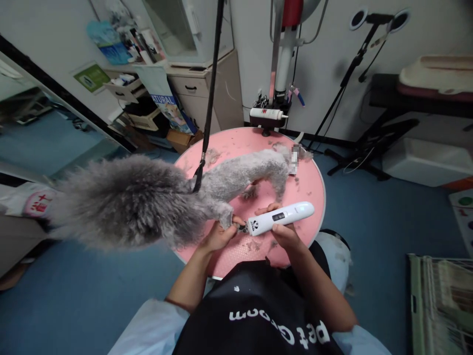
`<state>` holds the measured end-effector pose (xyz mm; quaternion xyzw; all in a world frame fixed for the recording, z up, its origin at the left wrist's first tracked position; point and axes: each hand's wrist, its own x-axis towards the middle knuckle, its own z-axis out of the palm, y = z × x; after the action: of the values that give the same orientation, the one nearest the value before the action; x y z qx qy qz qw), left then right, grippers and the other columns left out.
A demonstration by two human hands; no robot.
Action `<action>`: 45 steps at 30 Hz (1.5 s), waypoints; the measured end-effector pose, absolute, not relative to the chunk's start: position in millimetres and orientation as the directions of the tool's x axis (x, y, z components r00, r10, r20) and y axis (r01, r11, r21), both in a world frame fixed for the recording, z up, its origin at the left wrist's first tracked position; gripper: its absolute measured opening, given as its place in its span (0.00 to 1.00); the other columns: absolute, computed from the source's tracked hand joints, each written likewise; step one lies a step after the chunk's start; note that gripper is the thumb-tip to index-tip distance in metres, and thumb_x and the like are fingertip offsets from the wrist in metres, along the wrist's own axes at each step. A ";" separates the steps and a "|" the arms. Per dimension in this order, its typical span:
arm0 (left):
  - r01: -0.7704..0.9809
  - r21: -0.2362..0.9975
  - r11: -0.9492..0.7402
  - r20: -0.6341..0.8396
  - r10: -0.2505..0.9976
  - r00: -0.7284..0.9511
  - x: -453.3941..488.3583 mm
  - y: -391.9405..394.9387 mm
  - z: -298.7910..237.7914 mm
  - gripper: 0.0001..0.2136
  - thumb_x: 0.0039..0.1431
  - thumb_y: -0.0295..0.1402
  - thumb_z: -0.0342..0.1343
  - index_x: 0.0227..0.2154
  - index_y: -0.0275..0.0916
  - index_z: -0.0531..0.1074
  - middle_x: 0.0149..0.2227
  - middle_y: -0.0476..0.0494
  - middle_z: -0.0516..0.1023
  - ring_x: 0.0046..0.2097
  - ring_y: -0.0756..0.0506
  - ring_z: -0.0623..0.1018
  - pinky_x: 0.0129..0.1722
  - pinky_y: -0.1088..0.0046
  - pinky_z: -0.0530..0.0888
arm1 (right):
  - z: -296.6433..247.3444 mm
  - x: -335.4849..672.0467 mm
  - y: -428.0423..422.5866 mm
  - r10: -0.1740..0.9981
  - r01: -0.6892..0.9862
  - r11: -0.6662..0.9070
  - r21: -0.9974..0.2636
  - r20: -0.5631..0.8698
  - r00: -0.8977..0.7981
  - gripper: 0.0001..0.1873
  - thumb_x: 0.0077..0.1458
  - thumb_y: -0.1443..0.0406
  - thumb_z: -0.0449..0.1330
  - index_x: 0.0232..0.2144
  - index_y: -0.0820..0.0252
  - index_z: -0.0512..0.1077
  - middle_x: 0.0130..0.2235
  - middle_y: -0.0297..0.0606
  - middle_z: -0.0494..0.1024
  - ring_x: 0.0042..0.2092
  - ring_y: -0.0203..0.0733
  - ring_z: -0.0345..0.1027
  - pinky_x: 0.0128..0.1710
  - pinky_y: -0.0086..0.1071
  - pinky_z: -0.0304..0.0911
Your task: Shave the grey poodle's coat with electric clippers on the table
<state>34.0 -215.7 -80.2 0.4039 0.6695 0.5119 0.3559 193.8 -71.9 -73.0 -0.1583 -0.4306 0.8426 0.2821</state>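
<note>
A grey dog (244, 170) stands on a round pink grooming table (236, 264). Its coat is bushy at the left and clipped short along the trunk. A black strap (211, 98) loops round it where the two lengths meet. My left hand (219, 236) is closed round one of its lower legs, at the paw. In my right hand (284, 234) is a white hair clipper (286, 216), gripped along its body, with the blade end pointing left. That blade is close beside the paw; whether they touch I cannot tell.
Loose hair tufts (254, 245) lie on the tabletop. At its far edge a holder carries a white bottle (266, 114) and tools. A cabinet (221, 93) stands behind, a lamp stand (345, 81) at right, and a wire cage (439, 301) lower right. My black apron (254, 305) meets the near edge.
</note>
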 end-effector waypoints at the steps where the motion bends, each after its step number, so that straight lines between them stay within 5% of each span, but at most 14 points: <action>1: 0.200 0.968 0.153 -0.058 0.908 -0.414 33.5 -215.8 -77.9 0.11 0.55 0.41 0.52 0.31 0.37 0.71 0.24 0.50 0.69 0.24 0.53 0.65 0.25 0.76 0.64 | -73.5 194.3 -71.0 0.598 -0.338 -0.471 -0.815 -0.012 -0.802 0.28 0.38 0.53 0.71 0.39 0.53 0.65 0.39 0.40 0.81 0.39 0.51 0.76 0.41 0.46 0.71; 11: 0.223 0.969 0.110 -0.054 0.969 -0.241 28.7 -218.3 -61.3 0.21 0.60 0.53 0.49 0.30 0.36 0.72 0.23 0.50 0.64 0.24 0.52 0.62 0.26 0.74 0.61 | -67.0 186.2 -53.1 0.439 -0.310 -0.401 -0.862 0.117 -0.891 0.24 0.42 0.56 0.71 0.39 0.55 0.66 0.38 0.38 0.81 0.37 0.47 0.77 0.38 0.37 0.69; 19: 0.303 0.949 0.090 -0.050 0.990 -0.135 22.1 -220.1 -55.2 0.18 0.63 0.47 0.48 0.34 0.36 0.74 0.26 0.48 0.69 0.28 0.50 0.66 0.30 0.73 0.64 | -70.6 176.2 -50.6 0.379 -0.269 -0.516 -0.813 0.065 -0.923 0.25 0.40 0.57 0.72 0.38 0.55 0.67 0.35 0.37 0.82 0.36 0.46 0.77 0.38 0.38 0.70; 25: 0.252 0.965 0.068 -0.034 0.990 -0.136 25.2 -216.9 -54.8 0.21 0.62 0.51 0.49 0.33 0.36 0.73 0.26 0.47 0.70 0.27 0.51 0.65 0.28 0.74 0.64 | -74.3 170.3 -52.6 0.429 -0.233 -0.508 -0.829 -0.009 -0.903 0.20 0.37 0.62 0.70 0.35 0.55 0.69 0.33 0.35 0.82 0.34 0.45 0.76 0.35 0.36 0.70; 34: 0.171 0.979 0.109 -0.085 0.986 -0.143 21.6 -221.0 -59.0 0.20 0.61 0.51 0.50 0.35 0.36 0.69 0.23 0.53 0.62 0.25 0.52 0.61 0.25 0.75 0.59 | -93.1 167.1 -76.6 0.402 -0.239 -0.779 -0.580 -0.170 -0.900 0.19 0.43 0.59 0.66 0.38 0.55 0.69 0.34 0.36 0.83 0.28 0.41 0.74 0.23 0.31 0.68; 39: 0.100 0.990 0.097 -0.078 0.980 -0.185 21.6 -220.4 -66.0 0.18 0.60 0.49 0.53 0.31 0.37 0.66 0.22 0.53 0.60 0.24 0.53 0.60 0.24 0.76 0.59 | -94.8 168.5 -78.8 0.542 -0.337 -0.710 -0.619 -0.174 -0.822 0.18 0.43 0.62 0.67 0.38 0.55 0.68 0.32 0.35 0.82 0.24 0.38 0.72 0.18 0.26 0.63; 45: 0.050 0.997 0.055 -0.038 0.954 -0.297 24.1 -216.7 -72.0 0.13 0.62 0.44 0.50 0.30 0.39 0.61 0.23 0.55 0.59 0.24 0.54 0.59 0.25 0.77 0.58 | -88.2 172.6 -74.7 0.537 -0.331 -0.704 -0.628 -0.166 -0.827 0.20 0.43 0.60 0.67 0.39 0.55 0.67 0.35 0.37 0.82 0.24 0.37 0.71 0.19 0.26 0.64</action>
<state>24.1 -216.7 -72.0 0.4218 0.5953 0.5426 0.4163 172.6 -74.7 -88.2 -0.1711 -0.3011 0.9071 0.2394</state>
